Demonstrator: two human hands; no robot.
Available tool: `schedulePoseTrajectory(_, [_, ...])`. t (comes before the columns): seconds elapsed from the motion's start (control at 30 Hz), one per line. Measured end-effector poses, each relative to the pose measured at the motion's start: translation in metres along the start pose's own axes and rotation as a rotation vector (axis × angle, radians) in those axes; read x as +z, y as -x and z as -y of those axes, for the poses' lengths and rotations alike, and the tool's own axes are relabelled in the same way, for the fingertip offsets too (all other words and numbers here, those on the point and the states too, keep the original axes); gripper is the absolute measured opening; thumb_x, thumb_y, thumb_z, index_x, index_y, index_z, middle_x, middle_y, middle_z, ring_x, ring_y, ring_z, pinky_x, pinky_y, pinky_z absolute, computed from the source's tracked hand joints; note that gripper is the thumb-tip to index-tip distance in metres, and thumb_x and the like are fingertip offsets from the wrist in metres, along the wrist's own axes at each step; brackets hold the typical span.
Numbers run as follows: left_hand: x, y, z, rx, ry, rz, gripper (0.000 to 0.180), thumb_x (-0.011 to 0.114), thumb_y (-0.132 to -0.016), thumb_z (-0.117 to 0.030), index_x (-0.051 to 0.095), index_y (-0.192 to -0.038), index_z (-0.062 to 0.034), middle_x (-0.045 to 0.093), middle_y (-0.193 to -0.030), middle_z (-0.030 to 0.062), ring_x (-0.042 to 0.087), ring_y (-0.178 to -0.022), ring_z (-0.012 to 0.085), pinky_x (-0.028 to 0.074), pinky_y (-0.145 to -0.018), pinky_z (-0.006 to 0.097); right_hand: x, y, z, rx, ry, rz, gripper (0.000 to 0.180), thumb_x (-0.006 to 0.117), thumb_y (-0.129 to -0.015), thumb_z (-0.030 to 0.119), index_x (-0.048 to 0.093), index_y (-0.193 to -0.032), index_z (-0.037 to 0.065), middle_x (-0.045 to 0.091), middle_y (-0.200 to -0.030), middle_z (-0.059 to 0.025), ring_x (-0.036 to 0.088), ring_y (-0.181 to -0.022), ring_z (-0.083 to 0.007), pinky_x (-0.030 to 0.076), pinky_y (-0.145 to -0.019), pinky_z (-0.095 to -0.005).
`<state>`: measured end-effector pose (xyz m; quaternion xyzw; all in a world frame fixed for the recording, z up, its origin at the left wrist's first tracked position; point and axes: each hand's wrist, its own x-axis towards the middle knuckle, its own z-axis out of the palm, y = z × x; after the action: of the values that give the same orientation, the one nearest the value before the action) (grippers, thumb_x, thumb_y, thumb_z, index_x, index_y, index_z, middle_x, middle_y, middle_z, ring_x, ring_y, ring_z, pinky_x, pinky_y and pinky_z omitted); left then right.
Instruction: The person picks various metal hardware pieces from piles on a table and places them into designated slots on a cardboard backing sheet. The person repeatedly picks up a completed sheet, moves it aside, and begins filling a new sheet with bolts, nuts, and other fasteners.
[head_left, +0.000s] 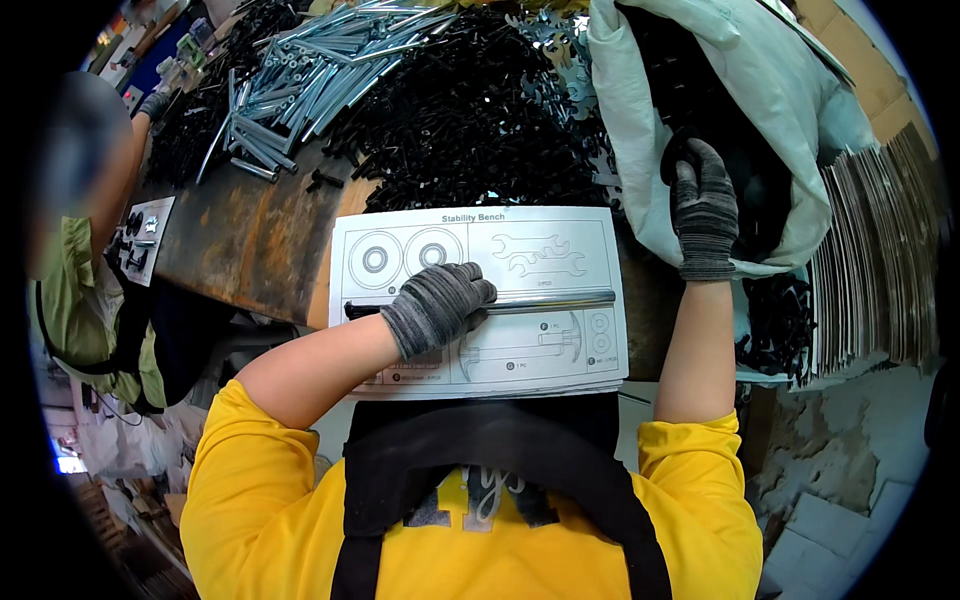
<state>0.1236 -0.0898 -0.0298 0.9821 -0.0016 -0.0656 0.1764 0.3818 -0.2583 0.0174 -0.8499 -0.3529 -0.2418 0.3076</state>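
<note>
A stack of printed sheets [590, 350] with line drawings of parts lies in front of me at the table's near edge. Across it lies a shiny metal rod [555, 298], with a dark end showing to the left. My left hand [437, 305], in a grey knit glove, is closed over the rod's middle. My right hand [707, 215], gloved alike, reaches into the mouth of a white sack [630, 130]. Between its thumb and fingers is a round black disc [680, 150]. More black things inside the sack are too dark to make out.
Beyond the sheets rise heaps of black bolts [460, 120], silver metal tubes [335, 65] and flat wrenches [570, 75]. Stacked cardboard [870, 260] stands at right, beside small black parts [777, 325]. Another person's arm [118, 180] works at the left.
</note>
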Motion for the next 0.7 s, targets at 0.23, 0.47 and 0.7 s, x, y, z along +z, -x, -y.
schedulePoseTrajectory(0.23, [-0.024, 0.011, 0.033, -0.161, 0.626, -0.298, 0.047, 0.063, -0.077, -0.026, 0.048, -0.117, -0.0065, 0.055, -0.094, 0.008, 0.055, -0.082, 0.0155, 0.048, -0.071, 0.027, 0.03, 0.021, 0.084, -0.268, -0.672, 0.557, 0.026, 0.056, -0.08, 0.016, 0.056, -0.106, 0.009, 0.06, -0.097, -0.0134, 0.059, -0.088, -0.0278, 0.048, -0.076, -0.0374])
schedulePoseTrajectory(0.47, [-0.051, 0.032, 0.057, -0.385, 1.277, -0.241, 0.062, 0.057, -0.078, -0.047, 0.044, -0.12, -0.0034, 0.058, -0.093, 0.0106, 0.059, -0.069, 0.0139, 0.046, -0.051, 0.02, 0.063, 0.036, 0.177, -0.621, -0.382, 0.897, 0.031, 0.057, -0.077, 0.024, 0.053, -0.104, 0.009, 0.06, -0.084, -0.0141, 0.06, -0.077, -0.0293, 0.049, -0.069, -0.0386])
schedulePoseTrajectory(0.7, [-0.016, 0.069, 0.114, -0.491, 0.327, -0.407, 0.032, 0.057, -0.08, -0.01, 0.054, -0.112, -0.0081, 0.059, -0.099, 0.012, 0.057, -0.092, 0.0234, 0.046, -0.082, 0.034, 0.112, 0.062, 0.192, -0.484, -0.152, 0.871, 0.041, 0.058, -0.078, 0.038, 0.052, -0.104, 0.008, 0.058, -0.094, -0.014, 0.059, -0.085, -0.0281, 0.049, -0.071, -0.0381])
